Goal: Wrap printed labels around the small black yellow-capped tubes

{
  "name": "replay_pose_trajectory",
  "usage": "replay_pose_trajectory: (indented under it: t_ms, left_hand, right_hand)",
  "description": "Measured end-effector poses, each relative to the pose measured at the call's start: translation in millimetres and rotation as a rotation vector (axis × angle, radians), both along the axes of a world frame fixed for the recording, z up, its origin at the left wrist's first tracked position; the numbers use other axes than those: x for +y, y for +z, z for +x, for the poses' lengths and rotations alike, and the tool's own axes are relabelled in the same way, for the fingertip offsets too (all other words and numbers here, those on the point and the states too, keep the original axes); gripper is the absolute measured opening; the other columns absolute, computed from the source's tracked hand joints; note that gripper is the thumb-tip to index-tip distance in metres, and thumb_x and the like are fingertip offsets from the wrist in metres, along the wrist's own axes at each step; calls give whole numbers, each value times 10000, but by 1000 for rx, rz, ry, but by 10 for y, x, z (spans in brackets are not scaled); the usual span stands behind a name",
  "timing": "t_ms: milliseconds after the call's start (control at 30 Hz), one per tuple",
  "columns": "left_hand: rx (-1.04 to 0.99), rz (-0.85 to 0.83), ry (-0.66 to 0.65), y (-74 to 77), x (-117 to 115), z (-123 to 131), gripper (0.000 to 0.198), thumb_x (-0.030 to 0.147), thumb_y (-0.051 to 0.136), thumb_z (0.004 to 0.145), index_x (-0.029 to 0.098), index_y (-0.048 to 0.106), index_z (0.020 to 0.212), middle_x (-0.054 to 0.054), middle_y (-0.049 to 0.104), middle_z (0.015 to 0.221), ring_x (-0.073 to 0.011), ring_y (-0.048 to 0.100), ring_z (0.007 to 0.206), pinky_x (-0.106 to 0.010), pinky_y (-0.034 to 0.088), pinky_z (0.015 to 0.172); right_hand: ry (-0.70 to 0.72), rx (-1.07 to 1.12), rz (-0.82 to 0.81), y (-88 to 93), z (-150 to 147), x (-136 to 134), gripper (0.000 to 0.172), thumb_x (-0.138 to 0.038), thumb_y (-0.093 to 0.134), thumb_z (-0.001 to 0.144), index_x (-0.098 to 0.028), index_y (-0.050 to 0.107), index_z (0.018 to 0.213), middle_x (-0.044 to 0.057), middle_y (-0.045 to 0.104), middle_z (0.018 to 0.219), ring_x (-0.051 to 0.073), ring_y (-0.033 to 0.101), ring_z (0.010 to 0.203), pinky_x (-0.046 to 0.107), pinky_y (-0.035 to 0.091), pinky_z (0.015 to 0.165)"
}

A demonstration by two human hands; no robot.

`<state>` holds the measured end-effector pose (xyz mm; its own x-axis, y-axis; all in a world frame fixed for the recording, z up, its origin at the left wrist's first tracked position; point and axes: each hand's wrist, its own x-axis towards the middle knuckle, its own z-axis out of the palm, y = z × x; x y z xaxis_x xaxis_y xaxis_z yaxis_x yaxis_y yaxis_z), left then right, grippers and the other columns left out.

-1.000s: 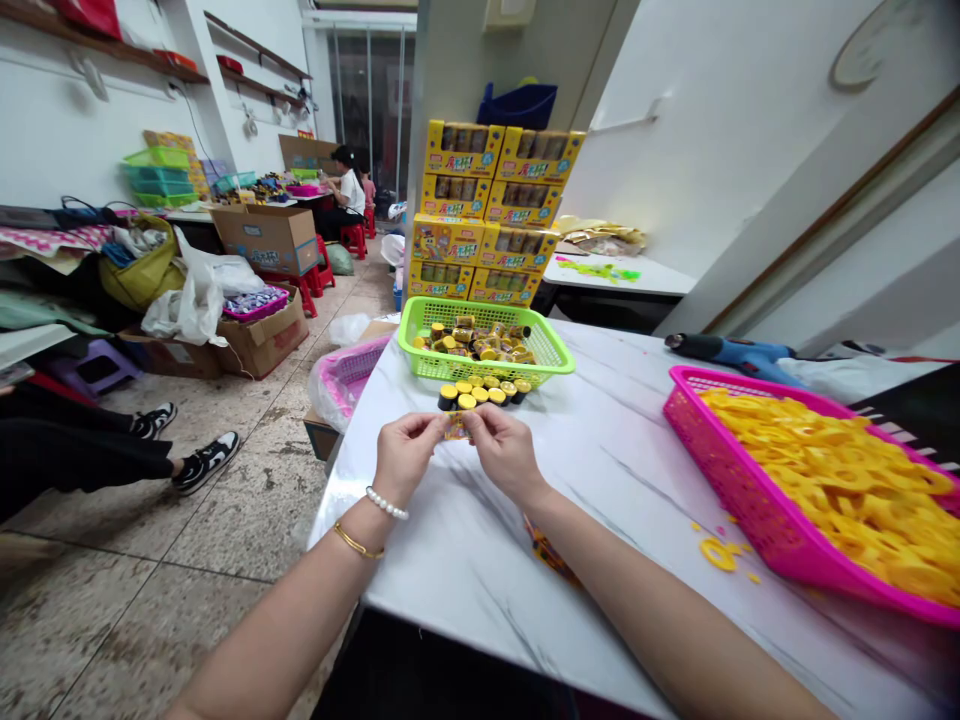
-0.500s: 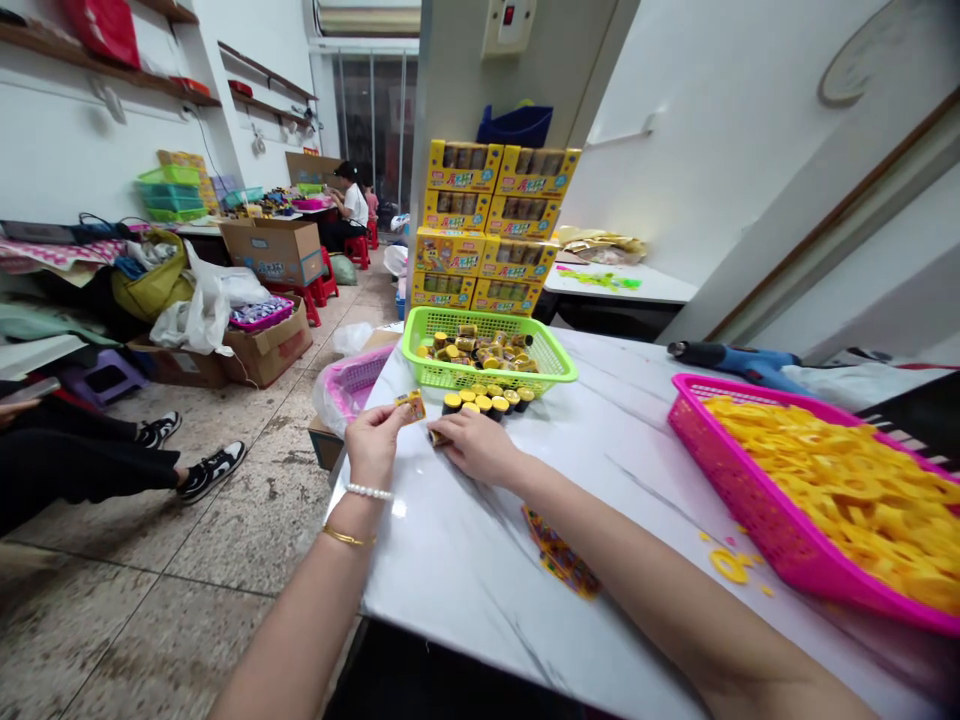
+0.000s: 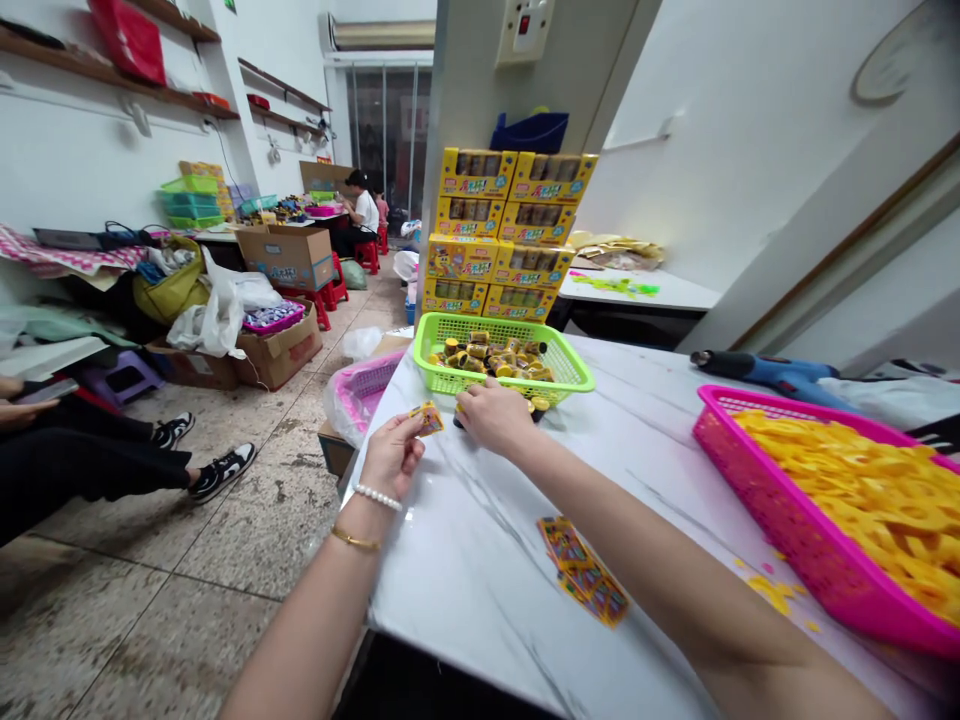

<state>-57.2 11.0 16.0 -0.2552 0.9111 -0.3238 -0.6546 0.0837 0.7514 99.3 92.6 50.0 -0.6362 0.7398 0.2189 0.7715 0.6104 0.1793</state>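
My left hand (image 3: 391,458) pinches a small printed yellow card or sticker sheet (image 3: 430,419) between thumb and fingers, held up over the table's left edge. My right hand (image 3: 493,416) is closed over the group of small black, yellow-capped jars in front of the green basket. Its fingertips are around one jar (image 3: 459,417) at the left end; the hand hides most of the group. A couple of capped jars (image 3: 538,406) show to its right. More small jars (image 3: 480,352) lie loose in the green basket (image 3: 577,372).
Printed sticker sheets (image 3: 581,570) lie on the white marbled table (image 3: 480,610), beside my right forearm. A pink basket (image 3: 739,520) of yellow rings stands right, with a blue heat gun (image 3: 780,372) behind. Yellow boxes (image 3: 465,258) are stacked behind the green basket. A seated person's shoes (image 3: 221,472) are left.
My right hand has moved forward with a jar, from beside my left hand to the jar group. My left hand still holds the card, now tilted differently. The view has shifted slightly.
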Motion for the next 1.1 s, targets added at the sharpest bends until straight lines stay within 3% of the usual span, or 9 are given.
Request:
replay_pose_trajectory:
  t_ms: [167, 267, 367, 433, 567, 733, 867, 967, 1100]
  left_hand:
    - [-204, -10, -133, 12, 9, -42, 105, 116, 720, 809, 113, 640, 877, 9, 655, 686, 8, 423, 368, -83, 165, 296]
    - [-292, -56, -169, 47, 5, -65, 80, 92, 624, 888, 100, 617, 809, -3, 632, 650, 6, 413, 360, -84, 153, 287]
    - [-342, -59, -204, 55, 9, -81, 162, 88, 548, 940, 95, 597, 785, -9, 624, 644, 13, 380, 346, -83, 140, 287]
    - [-345, -35, -196, 33, 16, -81, 138, 92, 570, 932, 100, 594, 796, -8, 629, 660, 18, 366, 342, -80, 138, 288]
    - [-303, 0, -172, -20, 18, -55, 95, 110, 653, 886, 115, 591, 814, -1, 634, 679, 14, 370, 344, -82, 140, 288]
    - [-314, 11, -223, 7, -4, -41, 99, 139, 697, 871, 107, 606, 849, 17, 609, 664, 15, 373, 347, -80, 155, 289]
    - [-317, -12, -208, 38, -9, -41, 124, 121, 640, 906, 109, 582, 796, 16, 597, 643, 13, 371, 336, -85, 159, 282]
    - [-295, -7, -196, 35, -4, -35, 113, 118, 623, 917, 98, 603, 808, 7, 605, 646, 12, 399, 344, -80, 171, 283]
    - [-342, -13, -205, 27, 1, -34, 92, 118, 659, 900, 99, 612, 823, 17, 594, 638, 13, 389, 346, -81, 169, 282]
  right_hand:
    - [53, 16, -17, -125, -78, 77, 217, -161, 544, 908, -107, 738, 989, 184, 706, 963, 325, 604, 1005, 400, 499, 813]
    - [66, 415, -67, -93, 7, 82, 324, -191, 596, 863, -126, 710, 1159, 164, 692, 1080, 296, 649, 972, 408, 534, 829]
    - [79, 1059, -473, -46, 156, 6, 411, -332, 631, 858, -174, 670, 1236, 111, 696, 1043, 233, 697, 808, 356, 574, 660]
    - [128, 1338, -803, -11, 236, -88, 439, -399, 708, 811, -211, 672, 1205, 73, 704, 1000, 213, 709, 787, 326, 581, 618]
    - [215, 1463, -1073, 39, 252, -279, 455, -377, 853, 681, -222, 702, 1082, 39, 713, 912, 180, 700, 729, 316, 592, 629]
    - [223, 1351, -1011, -34, 155, -301, 460, -421, 841, 707, -178, 709, 1075, 35, 706, 836, 150, 663, 665, 336, 589, 680]
    - [193, 1236, -749, -105, 152, -279, 437, -452, 787, 748, -167, 714, 1071, 36, 686, 808, 158, 641, 703, 331, 570, 695]
    - [220, 1133, -560, -88, 159, -334, 375, -436, 759, 777, -192, 729, 1060, 63, 703, 938, 186, 660, 822, 379, 570, 825]
    - [198, 1256, -653, -37, 126, -399, 392, -470, 780, 764, -210, 731, 1053, 64, 716, 960, 191, 673, 835, 374, 582, 821]
